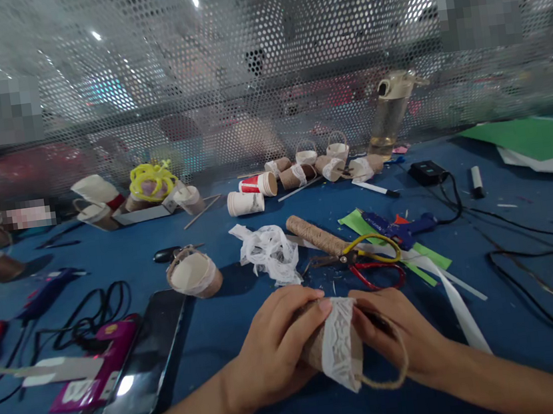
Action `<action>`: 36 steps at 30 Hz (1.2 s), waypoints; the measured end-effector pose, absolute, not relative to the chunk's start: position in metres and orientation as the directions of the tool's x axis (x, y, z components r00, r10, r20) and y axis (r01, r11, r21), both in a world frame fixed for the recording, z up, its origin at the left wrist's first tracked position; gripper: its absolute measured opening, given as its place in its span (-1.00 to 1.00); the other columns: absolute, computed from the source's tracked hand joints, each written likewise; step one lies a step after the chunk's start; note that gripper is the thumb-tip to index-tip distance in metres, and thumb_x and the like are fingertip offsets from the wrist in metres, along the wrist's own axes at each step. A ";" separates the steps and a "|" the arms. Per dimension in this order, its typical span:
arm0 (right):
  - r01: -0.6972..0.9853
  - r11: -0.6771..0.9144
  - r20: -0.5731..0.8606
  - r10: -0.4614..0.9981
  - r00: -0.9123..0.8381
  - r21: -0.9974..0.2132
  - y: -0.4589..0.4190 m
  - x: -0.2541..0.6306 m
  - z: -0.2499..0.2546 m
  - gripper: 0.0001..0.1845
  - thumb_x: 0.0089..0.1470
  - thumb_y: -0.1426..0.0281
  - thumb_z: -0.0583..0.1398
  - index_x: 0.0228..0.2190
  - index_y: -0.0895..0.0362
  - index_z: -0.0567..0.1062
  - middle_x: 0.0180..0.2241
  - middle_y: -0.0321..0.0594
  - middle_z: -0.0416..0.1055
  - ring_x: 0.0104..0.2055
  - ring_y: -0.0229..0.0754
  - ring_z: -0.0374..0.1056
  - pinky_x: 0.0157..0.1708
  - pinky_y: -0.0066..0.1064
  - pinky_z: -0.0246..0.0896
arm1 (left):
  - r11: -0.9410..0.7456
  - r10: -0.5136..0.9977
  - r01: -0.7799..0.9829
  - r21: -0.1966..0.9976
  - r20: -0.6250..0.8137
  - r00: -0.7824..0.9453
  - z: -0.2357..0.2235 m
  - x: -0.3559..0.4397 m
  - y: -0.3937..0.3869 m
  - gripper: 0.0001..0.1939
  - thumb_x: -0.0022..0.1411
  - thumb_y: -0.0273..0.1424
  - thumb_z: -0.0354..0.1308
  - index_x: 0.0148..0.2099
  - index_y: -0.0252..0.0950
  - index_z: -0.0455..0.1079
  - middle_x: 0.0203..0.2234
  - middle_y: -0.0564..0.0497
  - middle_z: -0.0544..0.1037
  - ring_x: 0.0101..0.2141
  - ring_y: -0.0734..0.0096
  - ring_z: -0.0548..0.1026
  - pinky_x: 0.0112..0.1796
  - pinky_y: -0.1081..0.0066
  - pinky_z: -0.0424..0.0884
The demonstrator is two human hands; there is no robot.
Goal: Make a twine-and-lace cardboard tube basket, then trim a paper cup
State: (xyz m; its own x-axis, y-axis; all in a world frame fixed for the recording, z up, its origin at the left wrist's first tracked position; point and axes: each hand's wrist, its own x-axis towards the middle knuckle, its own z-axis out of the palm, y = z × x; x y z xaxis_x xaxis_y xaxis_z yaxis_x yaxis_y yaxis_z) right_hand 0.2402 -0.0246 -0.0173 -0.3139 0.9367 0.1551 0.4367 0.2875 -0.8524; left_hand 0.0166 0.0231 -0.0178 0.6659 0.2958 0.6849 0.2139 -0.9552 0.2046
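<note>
Near the front of the table, both hands hold a small brown paper cup basket (pixel 312 347) on its side. White lace trim (pixel 341 347) circles its rim, and a twine handle (pixel 403 356) loops out to the right. My left hand (pixel 285 337) wraps round the cup body, fingertips at the lace edge. My right hand (pixel 397 330) grips the rim side, its fingers partly hidden behind the lace and handle. Just beyond lie a bunch of loose white lace (pixel 272 251), a roll of twine (pixel 315 234) and scissors with yellow and red handles (pixel 346 259).
A finished-looking cup basket (pixel 209 279), a phone (pixel 146 357) and a purple object (pixel 99 363) lie left. Glue guns (pixel 45 296) with cords lie on both sides. Paper cups (pixel 246 203), several lace baskets (pixel 297 175) and a water bottle (pixel 388 112) stand along the perforated metal screen (pixel 220 73).
</note>
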 end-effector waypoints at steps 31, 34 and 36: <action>0.448 0.295 0.156 0.934 -0.322 -0.844 -0.026 0.241 -0.018 -0.59 0.35 0.16 0.00 -0.46 0.11 0.34 -0.56 -0.37 0.22 -0.56 -0.31 0.12 -0.51 -0.44 0.01 | -0.949 0.305 0.159 0.272 0.668 0.679 -0.020 0.015 0.028 -0.37 0.27 -0.47 0.21 0.32 -0.44 0.11 0.03 -0.34 0.40 0.01 0.09 0.42 -0.01 0.10 0.47; 0.411 0.283 0.151 0.934 -0.324 -0.867 -0.025 0.240 -0.018 -0.55 0.36 0.13 -0.01 -0.49 0.11 0.30 -0.56 -0.38 0.17 -0.55 -0.32 0.10 -0.53 -0.45 -0.02 | -0.956 0.289 0.161 0.247 0.676 0.678 -0.020 0.016 0.027 -0.41 0.29 -0.46 0.19 0.30 -0.46 0.13 0.01 -0.34 0.41 0.00 0.09 0.43 -0.01 0.10 0.47; 0.386 0.274 0.148 0.934 -0.327 -0.881 -0.024 0.240 -0.018 -0.54 0.36 0.11 0.00 -0.50 0.11 0.29 -0.56 -0.38 0.17 -0.55 -0.33 0.11 -0.53 -0.46 -0.02 | -0.955 0.290 0.166 0.244 0.674 0.679 -0.020 0.016 0.027 -0.42 0.29 -0.44 0.19 0.29 -0.46 0.14 0.00 -0.34 0.42 -0.01 0.09 0.44 -0.02 0.09 0.48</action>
